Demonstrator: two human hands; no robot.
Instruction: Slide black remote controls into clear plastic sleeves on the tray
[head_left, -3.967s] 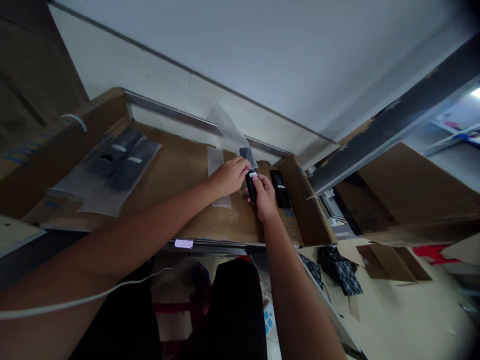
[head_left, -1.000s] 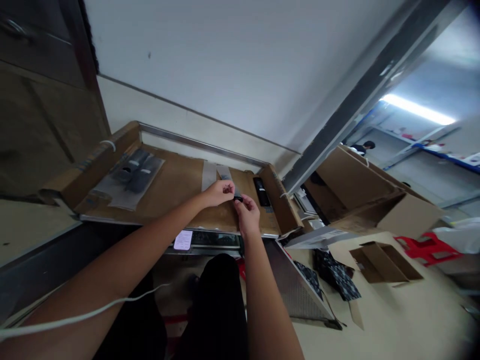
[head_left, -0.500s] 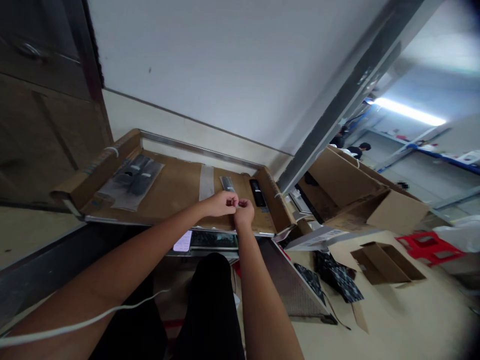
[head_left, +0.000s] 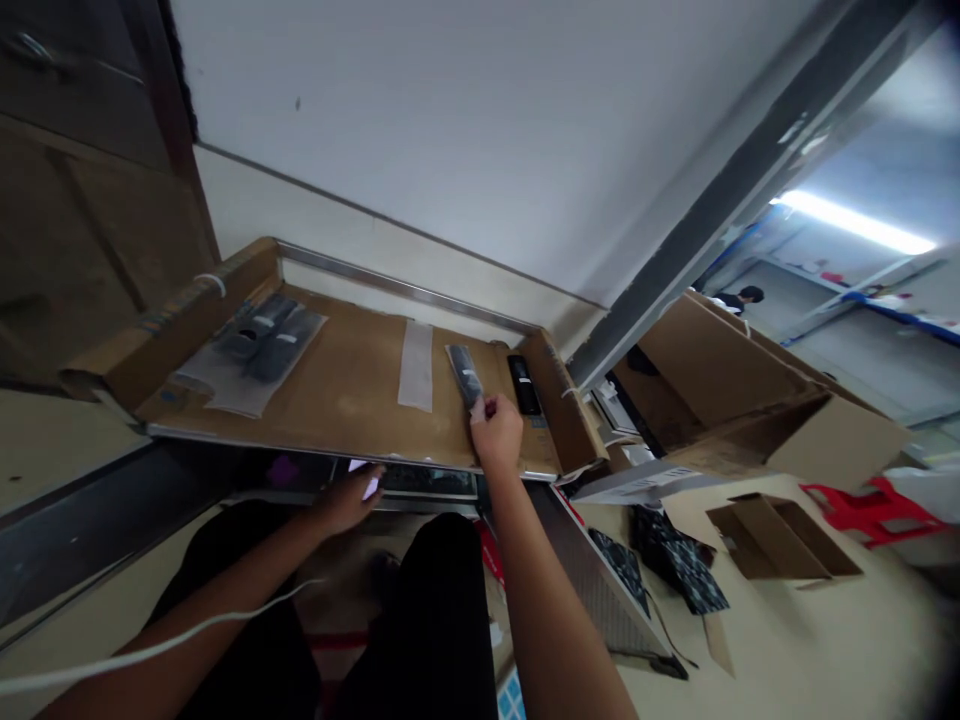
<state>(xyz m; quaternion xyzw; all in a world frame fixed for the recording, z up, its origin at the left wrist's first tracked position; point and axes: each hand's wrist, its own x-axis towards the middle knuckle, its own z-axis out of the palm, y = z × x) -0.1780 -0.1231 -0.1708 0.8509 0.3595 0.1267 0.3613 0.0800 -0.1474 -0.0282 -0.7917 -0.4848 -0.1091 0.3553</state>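
My right hand (head_left: pixel 498 432) pinches the near end of a narrow clear bag (head_left: pixel 466 374) with a dark strip-like item inside, over the cardboard-lined tray (head_left: pixel 345 400). Below the tray's front edge, my left hand (head_left: pixel 349 500) is at a lit phone (head_left: pixel 370 487), its fingers over the screen's edge. To the right of the bag lies a black oblong item (head_left: pixel 523 385). A pale flat strip (head_left: pixel 416 366) rests mid-tray. Bagged dark items (head_left: pixel 271 342) lie at the tray's left.
A white cable (head_left: pixel 187 632) crosses my left forearm. Right of the tray stands a large open carton (head_left: pixel 720 370). On the floor are a smaller box (head_left: pixel 784 537), dark patterned pieces (head_left: pixel 679 560) and a red stool (head_left: pixel 877 508). A person (head_left: pixel 742 298) is in the far background.
My left hand has left the narrow bag and moved down and left to the phone. My right hand still holds the bag's near end. The view has shifted slightly.
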